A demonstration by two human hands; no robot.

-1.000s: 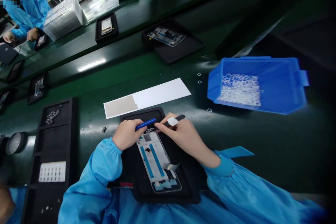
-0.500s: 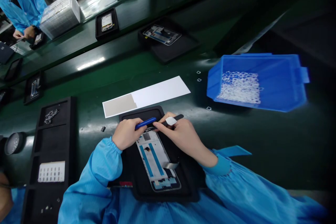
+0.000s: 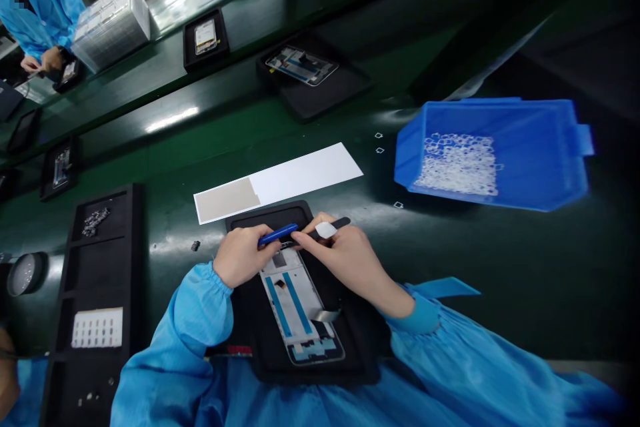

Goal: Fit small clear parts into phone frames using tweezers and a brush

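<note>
A phone frame (image 3: 296, 300) with two blue strips lies in a black tray (image 3: 353, 353) right in front of me. At its far end, my left hand (image 3: 243, 253) is closed around a blue pen-like tool (image 3: 278, 234). My right hand (image 3: 345, 257) pinches dark tweezers (image 3: 341, 223) that carry a white patch. Both hands meet over the top edge of the frame, and the tips of the tools are hidden by my fingers. A loose flex cable (image 3: 326, 315) curls up from the frame's lower right side.
Beyond the tray lies a white sheet (image 3: 310, 172). A blue bin (image 3: 535, 153) of small white rings stands at right. A black compartment tray (image 3: 97, 273) with small parts is at left. Another phone tray (image 3: 320, 90) sits farther back, near a conveyor (image 3: 165, 97). A co-worker (image 3: 43, 7) sits across.
My hands and both tools hold almost the same pose over the top of the phone frame. On the conveyor, a tray has shifted slightly; the view has moved a little.
</note>
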